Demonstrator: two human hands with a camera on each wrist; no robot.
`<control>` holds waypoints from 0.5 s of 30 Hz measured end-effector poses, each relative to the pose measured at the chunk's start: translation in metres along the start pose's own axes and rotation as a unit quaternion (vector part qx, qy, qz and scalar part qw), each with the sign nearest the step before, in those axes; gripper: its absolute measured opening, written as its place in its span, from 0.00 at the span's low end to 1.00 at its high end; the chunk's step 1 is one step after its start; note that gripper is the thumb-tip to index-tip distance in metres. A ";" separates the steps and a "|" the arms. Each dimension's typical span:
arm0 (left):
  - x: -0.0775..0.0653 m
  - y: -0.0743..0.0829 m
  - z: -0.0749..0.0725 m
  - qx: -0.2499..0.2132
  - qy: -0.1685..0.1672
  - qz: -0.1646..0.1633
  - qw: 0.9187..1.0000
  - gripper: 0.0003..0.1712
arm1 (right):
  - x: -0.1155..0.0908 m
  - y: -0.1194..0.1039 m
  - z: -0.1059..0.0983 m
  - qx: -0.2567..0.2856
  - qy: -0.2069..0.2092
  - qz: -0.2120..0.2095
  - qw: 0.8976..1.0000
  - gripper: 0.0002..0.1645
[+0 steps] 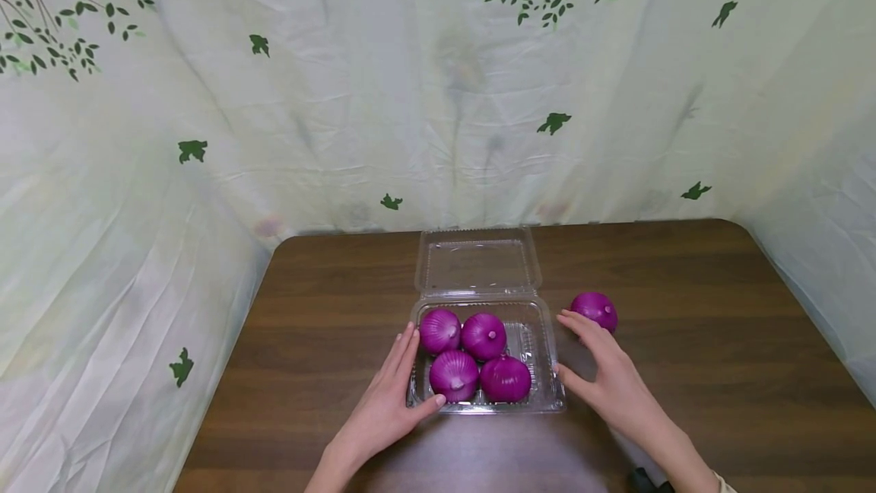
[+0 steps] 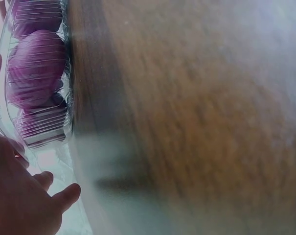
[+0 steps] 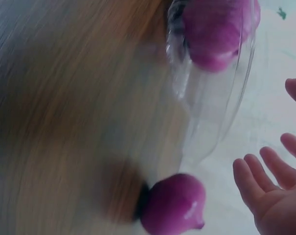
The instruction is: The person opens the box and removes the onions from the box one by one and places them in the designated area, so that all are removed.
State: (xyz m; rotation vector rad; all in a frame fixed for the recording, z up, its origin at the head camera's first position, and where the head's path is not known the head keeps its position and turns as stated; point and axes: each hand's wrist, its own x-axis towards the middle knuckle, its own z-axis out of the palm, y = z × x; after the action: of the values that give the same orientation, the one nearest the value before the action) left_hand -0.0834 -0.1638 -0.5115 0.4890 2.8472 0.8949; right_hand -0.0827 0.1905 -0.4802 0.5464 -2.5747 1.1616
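Note:
A clear plastic clamshell box (image 1: 541, 326) lies on the table with its lid (image 1: 479, 261) folded back. Several purple onions (image 1: 484, 336) sit grouped in its left and middle part, and bare ridged plastic shows at the right. Along the box's left side rests my left hand (image 1: 386, 394), fingers extended at the rim and thumb at the front left corner. My right hand (image 1: 616, 379) is spread at the right side, thumb tip close to the rim, holding nothing. One loose purple onion (image 1: 594, 309) lies just beyond the right fingers, also visible in the right wrist view.
The brown wooden table (image 1: 328, 310) has rounded back corners. A pale curtain (image 1: 424, 97) printed with leaves hangs behind it and along both sides. Near the right forearm, a black object (image 1: 643, 480) is partly cut off by the lower edge of the head view.

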 end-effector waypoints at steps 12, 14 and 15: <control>0.000 0.000 -0.001 -0.007 -0.006 -0.002 1.000 0.60 | 0.000 -0.021 0.021 0.028 -0.043 0.008 0.999 0.42; 0.000 0.000 -0.002 -0.008 -0.005 -0.001 1.000 0.60 | 0.001 -0.024 0.024 0.031 -0.052 0.008 0.998 0.42; 0.000 0.000 -0.002 -0.008 -0.005 -0.001 1.000 0.60 | 0.001 -0.026 0.026 0.031 -0.058 0.009 0.998 0.41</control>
State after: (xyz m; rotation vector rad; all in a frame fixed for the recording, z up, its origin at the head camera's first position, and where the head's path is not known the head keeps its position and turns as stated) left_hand -0.0836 -0.1647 -0.5098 0.4858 2.8292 0.9116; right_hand -0.0744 0.1551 -0.4794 0.6240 -2.6530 1.2542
